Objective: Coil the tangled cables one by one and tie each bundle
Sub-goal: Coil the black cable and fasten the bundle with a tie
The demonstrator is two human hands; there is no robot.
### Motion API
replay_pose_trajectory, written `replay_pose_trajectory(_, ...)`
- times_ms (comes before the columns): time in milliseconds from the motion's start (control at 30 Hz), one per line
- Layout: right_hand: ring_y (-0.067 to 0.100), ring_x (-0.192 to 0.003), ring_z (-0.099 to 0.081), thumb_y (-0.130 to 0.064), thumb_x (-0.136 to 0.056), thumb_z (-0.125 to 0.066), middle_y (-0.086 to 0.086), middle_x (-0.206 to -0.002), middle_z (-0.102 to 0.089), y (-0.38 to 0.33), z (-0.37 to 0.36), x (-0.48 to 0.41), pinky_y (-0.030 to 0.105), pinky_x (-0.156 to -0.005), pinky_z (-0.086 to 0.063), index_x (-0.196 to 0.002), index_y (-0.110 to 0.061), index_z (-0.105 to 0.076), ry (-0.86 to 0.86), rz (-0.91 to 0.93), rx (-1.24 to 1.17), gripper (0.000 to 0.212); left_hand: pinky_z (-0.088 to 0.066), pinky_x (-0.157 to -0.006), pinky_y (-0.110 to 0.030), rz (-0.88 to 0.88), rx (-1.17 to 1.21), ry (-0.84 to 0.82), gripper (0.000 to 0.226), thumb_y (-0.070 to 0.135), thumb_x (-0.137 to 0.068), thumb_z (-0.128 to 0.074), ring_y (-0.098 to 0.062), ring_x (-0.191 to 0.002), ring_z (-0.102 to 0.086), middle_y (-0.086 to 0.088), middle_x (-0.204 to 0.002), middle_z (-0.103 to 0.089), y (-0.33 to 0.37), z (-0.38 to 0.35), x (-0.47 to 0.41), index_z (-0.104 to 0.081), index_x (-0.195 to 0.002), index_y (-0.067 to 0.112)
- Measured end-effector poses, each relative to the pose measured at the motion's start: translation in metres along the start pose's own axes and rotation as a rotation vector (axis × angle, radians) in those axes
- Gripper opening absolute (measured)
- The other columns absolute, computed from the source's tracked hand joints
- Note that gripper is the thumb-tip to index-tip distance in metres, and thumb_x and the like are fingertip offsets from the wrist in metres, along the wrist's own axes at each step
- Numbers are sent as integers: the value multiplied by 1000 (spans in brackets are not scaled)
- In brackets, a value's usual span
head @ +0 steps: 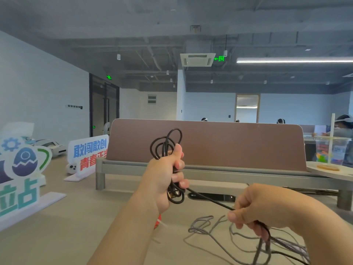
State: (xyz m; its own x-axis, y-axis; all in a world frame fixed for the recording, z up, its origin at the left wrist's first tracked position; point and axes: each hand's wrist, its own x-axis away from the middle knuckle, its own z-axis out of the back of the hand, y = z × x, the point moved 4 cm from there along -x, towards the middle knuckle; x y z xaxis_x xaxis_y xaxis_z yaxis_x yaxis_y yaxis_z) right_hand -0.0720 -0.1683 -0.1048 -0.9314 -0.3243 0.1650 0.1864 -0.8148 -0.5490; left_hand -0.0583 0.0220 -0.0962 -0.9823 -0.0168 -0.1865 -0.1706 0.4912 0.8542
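My left hand [168, 175] is raised above the desk and is closed around several loops of a black cable [166, 144]; the loops stick out above and below the fist, with a gold-coloured plug at the bottom. A straight stretch of the same cable runs down and right into my right hand [254, 209], which pinches it between thumb and fingers. Below my right hand a grey cable [206, 228] lies tangled on the desk. A small orange-red item [158, 220] peeks out from behind my left forearm.
A brown desk divider [238, 146] stands across the back on a grey frame. Printed foam signs [87, 155] stand at the left. A clear plastic cup with a straw [331, 152] sits on a round plate at the right. People sit beyond the divider.
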Motion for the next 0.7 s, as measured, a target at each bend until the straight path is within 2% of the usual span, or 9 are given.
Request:
replay_pose_trajectory(100, 9, -45, -49, -43, -84, -62, -7, -48, -55, -6, 5, -5, 23, -55, -45, -73, -18, -70, 158, 147, 57, 29, -31, -37, -22, -188, -210, 51, 25, 33, -90, -61, -8, -35, -28, 3, -51, -43, 8, -1, 5, -57, -76, 12)
replay_pose_trajectory(167, 11, -51, -44, -46, -82, -61, -4, -53, -53, -13, 13, -4, 27, -55, -39, -73, -23, -71, 321, 332, 3, 27, -32, -37, -22, -307, -447, -5, 30, 38, -81, -67, -8, -34, -29, 3, -51, -45, 15, -5, 10, -57, -62, 17)
replay_pose_trajectory(200, 12, -53, -44, -45, -81, -62, -2, -56, -53, -17, 15, -1, 28, -56, -38, -74, -24, -71, 368, 417, -59, 24, -32, -38, -22, -308, -583, -74, 29, 43, -76, -68, -7, -33, -30, 7, -48, -48, 14, -9, 13, -59, -59, 21)
replay_pose_trajectory(267, 12, -54, -50, -35, -78, -69, -3, -59, -59, -29, 18, 7, 25, -55, -41, -72, -23, -73, 419, 568, -153, 14, -35, -42, -21, -174, -784, -294, 28, 50, -73, -69, -6, -36, -35, 11, -43, -53, 1, -20, 21, -65, -65, 24)
replay_pose_trajectory(333, 5, -55, -58, -24, -73, -75, -6, -61, -65, -38, 20, 16, 20, -55, -46, -67, -23, -75, 502, 658, -154, 7, -35, -44, -21, -6, -809, -474, 27, 53, -71, -71, -9, -43, -43, 9, -43, -56, -15, -27, 28, -68, -65, 27)
replay_pose_trajectory(433, 11, -59, -64, -24, -70, -77, -4, -63, -69, -43, 19, 21, 26, -56, -53, -66, -21, -75, 592, 665, -113, 6, -36, -43, -22, 40, -779, -546, 30, 49, -71, -72, -12, -44, -51, 1, -48, -58, -18, -29, 32, -62, -59, 23)
replay_pose_trajectory(567, 23, -59, -63, -32, -72, -74, 7, -65, -70, -42, 14, 11, 40, -60, -55, -73, -19, -70, 576, 620, -133, 14, -41, -54, -21, -156, -906, -544, 29, 42, -84, -64, -11, -57, -52, 6, -58, -62, 0, -24, 31, -66, -57, 32)
replay_pose_trajectory(633, 20, -50, -51, -35, -75, -72, 7, -58, -63, -39, 11, 5, 35, -54, -46, -74, -18, -66, 464, 576, -175, 18, -42, -56, -20, -218, -931, -517, 34, 43, -86, -61, -6, -58, -51, 7, -62, -64, 7, -19, 30, -66, -55, 31)
replay_pose_trajectory(700, 8, -48, -42, -31, -75, -74, -4, -50, -52, -35, 5, 1, 22, -49, -37, -70, -17, -64, 312, 510, -168, 18, -42, -53, -22, -219, -845, -445, 35, 43, -84, -61, -13, -57, -52, 3, -59, -64, 11, -17, 29, -64, -55, 23)
